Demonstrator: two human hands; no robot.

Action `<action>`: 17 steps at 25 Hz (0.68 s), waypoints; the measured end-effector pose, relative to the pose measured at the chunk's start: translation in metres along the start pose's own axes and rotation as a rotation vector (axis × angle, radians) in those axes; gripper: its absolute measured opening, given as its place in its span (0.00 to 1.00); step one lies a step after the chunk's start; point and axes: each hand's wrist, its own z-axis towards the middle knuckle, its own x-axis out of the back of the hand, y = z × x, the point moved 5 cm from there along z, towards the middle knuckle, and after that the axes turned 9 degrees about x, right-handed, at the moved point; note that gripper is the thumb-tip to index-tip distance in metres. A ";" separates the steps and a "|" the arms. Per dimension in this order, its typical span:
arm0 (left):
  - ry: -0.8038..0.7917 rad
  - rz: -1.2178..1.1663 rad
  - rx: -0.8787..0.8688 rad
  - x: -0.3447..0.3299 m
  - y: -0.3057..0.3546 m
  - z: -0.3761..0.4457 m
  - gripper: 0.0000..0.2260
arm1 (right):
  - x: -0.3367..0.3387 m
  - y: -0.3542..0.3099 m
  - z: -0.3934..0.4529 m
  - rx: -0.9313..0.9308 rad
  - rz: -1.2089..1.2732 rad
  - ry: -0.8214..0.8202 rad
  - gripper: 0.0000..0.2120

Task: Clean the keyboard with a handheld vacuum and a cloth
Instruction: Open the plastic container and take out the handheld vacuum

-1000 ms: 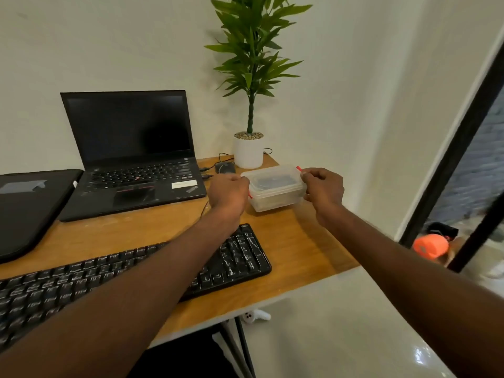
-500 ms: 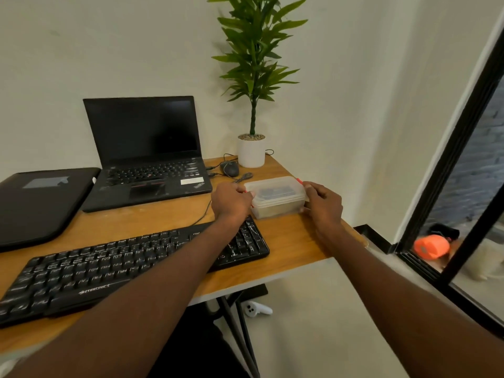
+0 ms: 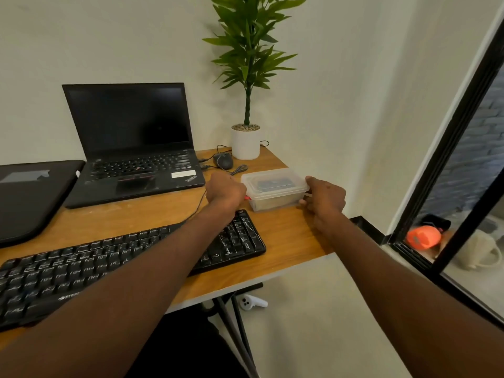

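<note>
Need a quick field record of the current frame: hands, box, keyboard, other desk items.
left hand: grips the left end of the plastic box
right hand: grips the right end of the box
plastic box: clear, lidded, on the desk, dark item inside, not identifiable
keyboard: black, near edge of desk, partly under left forearm
laptop: open, screen dark
mouse: behind box, beside plant pot
desk: wooden top
vacuum, cloth: not visible
</note>
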 end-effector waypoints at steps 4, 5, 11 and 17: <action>-0.030 0.351 -0.195 0.000 0.009 -0.010 0.09 | -0.003 0.001 -0.006 0.224 -0.191 -0.021 0.18; -0.036 0.335 -0.232 -0.001 0.011 -0.012 0.09 | -0.003 0.002 -0.006 0.255 -0.197 -0.020 0.19; -0.082 -0.002 -0.067 -0.007 0.013 -0.016 0.09 | -0.001 -0.004 -0.008 0.329 -0.236 -0.022 0.16; 0.010 -0.168 -0.199 0.006 0.025 -0.036 0.08 | 0.005 -0.014 -0.019 0.445 -0.113 0.016 0.08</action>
